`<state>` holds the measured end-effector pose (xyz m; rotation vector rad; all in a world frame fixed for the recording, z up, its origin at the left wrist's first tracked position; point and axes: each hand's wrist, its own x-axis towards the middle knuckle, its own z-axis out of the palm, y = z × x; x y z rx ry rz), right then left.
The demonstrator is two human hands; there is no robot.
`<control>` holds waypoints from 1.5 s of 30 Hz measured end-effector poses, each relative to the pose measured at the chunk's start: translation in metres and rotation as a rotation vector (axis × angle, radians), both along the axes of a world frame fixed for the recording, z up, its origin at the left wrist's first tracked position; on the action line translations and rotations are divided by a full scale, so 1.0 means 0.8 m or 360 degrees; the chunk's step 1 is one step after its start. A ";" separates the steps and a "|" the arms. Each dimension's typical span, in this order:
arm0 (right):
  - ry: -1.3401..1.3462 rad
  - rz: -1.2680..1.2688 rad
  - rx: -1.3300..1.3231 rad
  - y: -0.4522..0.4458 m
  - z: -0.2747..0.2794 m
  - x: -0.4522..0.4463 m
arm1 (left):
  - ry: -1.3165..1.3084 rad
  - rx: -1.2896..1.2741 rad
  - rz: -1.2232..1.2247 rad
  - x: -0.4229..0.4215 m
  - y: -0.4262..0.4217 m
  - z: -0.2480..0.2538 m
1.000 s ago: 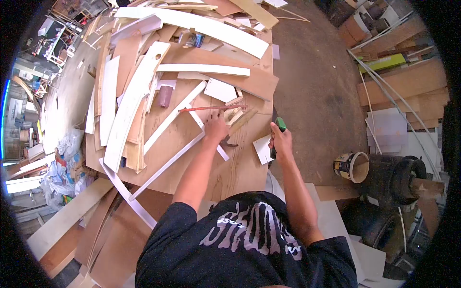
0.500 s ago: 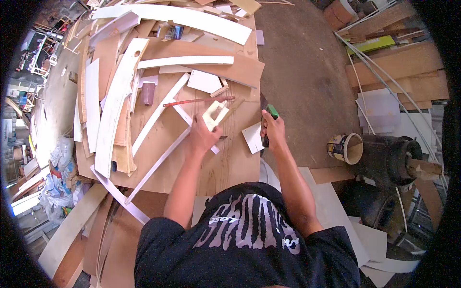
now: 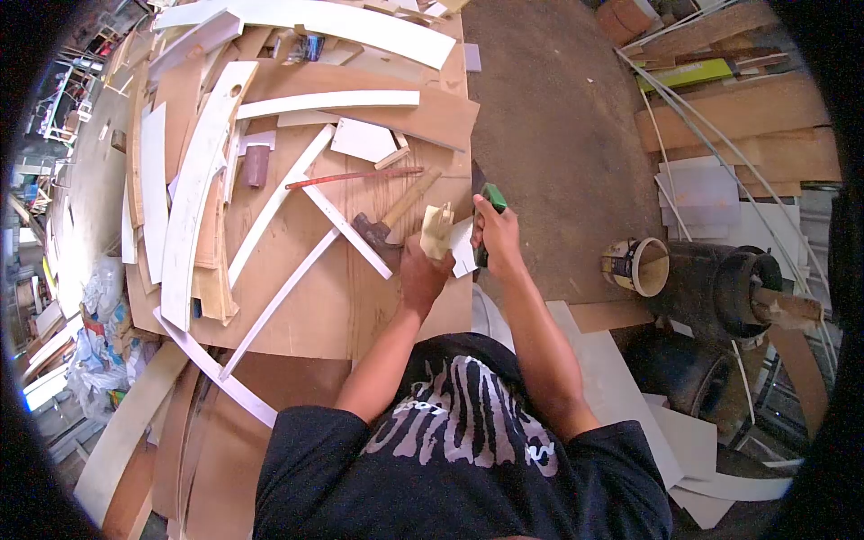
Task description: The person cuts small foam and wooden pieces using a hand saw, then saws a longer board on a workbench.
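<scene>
My left hand (image 3: pixel 425 279) is closed around a small notched block of pale wood (image 3: pixel 437 230), held near the right edge of the table. In my right hand (image 3: pixel 500 238) is a handsaw (image 3: pixel 493 196) with a green and black handle. Its dark blade points away from me and shows only in part. Between the two hands a white offcut (image 3: pixel 463 249) lies at the table edge, partly covered. A hammer (image 3: pixel 409 200) with a wooden handle rests just beyond my left hand. Farther off lies a thin red strip (image 3: pixel 355 176).
White and brown wood pieces (image 3: pixel 202 198) are piled over the left and far parts of the wooden table (image 3: pixel 297 310). A purple-brown cylinder (image 3: pixel 256 166) stands among them. Right of the table are a bucket (image 3: pixel 650 267), a black drum (image 3: pixel 706 283) and leaning boards (image 3: pixel 747 117).
My left hand has moved right with the wood block, which is now turned upright beside my right hand. The hammer has come into fuller view. The camera view has shifted slightly.
</scene>
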<state>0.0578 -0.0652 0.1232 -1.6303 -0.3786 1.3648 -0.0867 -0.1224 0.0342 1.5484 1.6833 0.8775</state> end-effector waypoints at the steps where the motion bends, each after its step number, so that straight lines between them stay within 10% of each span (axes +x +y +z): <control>1: -0.0015 0.0011 0.0002 0.000 0.000 -0.001 | 0.0066 -0.0081 -0.0033 0.000 -0.001 0.004; 5: 0.0031 0.0029 0.0057 -0.004 -0.009 -0.002 | 0.0111 -0.0445 -0.0206 -0.005 -0.016 0.020; 10: 0.0027 -0.0013 0.0044 -0.005 -0.006 -0.005 | 0.0782 0.0173 -0.0256 0.002 -0.030 -0.022; 17: 0.0010 0.0007 0.0062 -0.007 -0.020 0.002 | 0.0158 0.0040 0.0077 0.033 0.036 -0.022; 32: 0.0143 0.0054 -0.0078 -0.007 -0.006 0.010 | 0.1104 0.0341 0.0339 0.066 0.074 -0.142; 45: 0.0233 -0.0001 -0.0275 -0.005 0.012 0.019 | 0.0980 -0.0097 0.0366 0.069 0.082 -0.083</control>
